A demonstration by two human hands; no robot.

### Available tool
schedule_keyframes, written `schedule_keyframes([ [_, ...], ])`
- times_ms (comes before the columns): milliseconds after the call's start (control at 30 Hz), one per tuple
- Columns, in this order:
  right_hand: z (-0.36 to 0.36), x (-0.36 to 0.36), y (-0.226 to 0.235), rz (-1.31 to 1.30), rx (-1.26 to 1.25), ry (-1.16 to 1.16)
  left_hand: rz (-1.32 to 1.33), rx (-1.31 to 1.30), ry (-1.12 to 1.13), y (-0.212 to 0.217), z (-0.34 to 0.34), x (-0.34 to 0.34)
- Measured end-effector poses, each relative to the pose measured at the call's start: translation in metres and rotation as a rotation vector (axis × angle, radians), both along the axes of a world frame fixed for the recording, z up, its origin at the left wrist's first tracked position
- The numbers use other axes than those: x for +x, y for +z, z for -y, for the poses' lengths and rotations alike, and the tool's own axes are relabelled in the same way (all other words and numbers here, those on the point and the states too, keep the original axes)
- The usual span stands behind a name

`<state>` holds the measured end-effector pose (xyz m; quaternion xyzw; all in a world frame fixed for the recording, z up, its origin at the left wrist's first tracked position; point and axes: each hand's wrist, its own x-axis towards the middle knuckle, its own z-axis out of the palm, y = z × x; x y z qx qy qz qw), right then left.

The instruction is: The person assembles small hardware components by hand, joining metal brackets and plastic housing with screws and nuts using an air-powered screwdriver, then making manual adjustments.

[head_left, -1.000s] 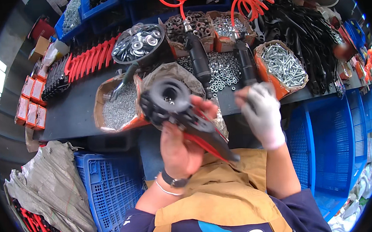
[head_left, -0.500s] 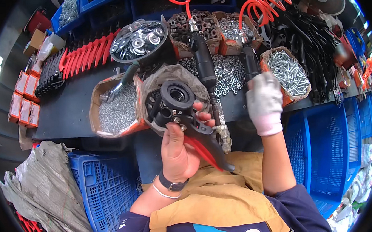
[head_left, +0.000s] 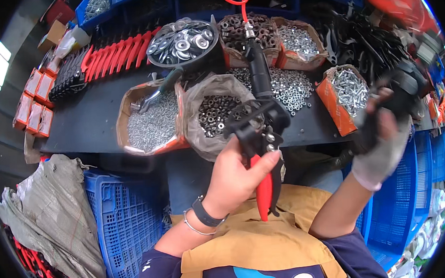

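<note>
The bare left hand point(head_left: 235, 177) was clamped round the red-handled black hand tool point(head_left: 259, 152), raised upright before the bench point(head_left: 92, 122) for access, while the gloved right hand point(head_left: 382, 138) closed its fingers on a black part point(head_left: 407, 87).
</note>
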<state>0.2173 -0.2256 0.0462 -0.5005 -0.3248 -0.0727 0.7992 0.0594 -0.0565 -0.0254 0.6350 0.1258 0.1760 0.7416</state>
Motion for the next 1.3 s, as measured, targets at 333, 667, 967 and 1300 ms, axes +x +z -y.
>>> schedule_keyframes([
  [333,-0.008,-0.054,0.015,0.351,0.213,0.186,-0.048,0.467,-0.002,0.010,0.041,0.007],
  [667,-0.009,-0.081,0.020,0.267,0.075,-0.016,-0.024,0.076,-0.109,0.009,0.057,0.005],
  [967,-0.011,-0.079,0.014,0.244,0.080,-0.017,-0.059,0.065,-0.116,0.001,0.053,0.004],
  [1300,-0.045,0.013,-0.054,0.167,0.018,-0.064,0.118,-0.439,0.151,-0.028,0.034,-0.003],
])
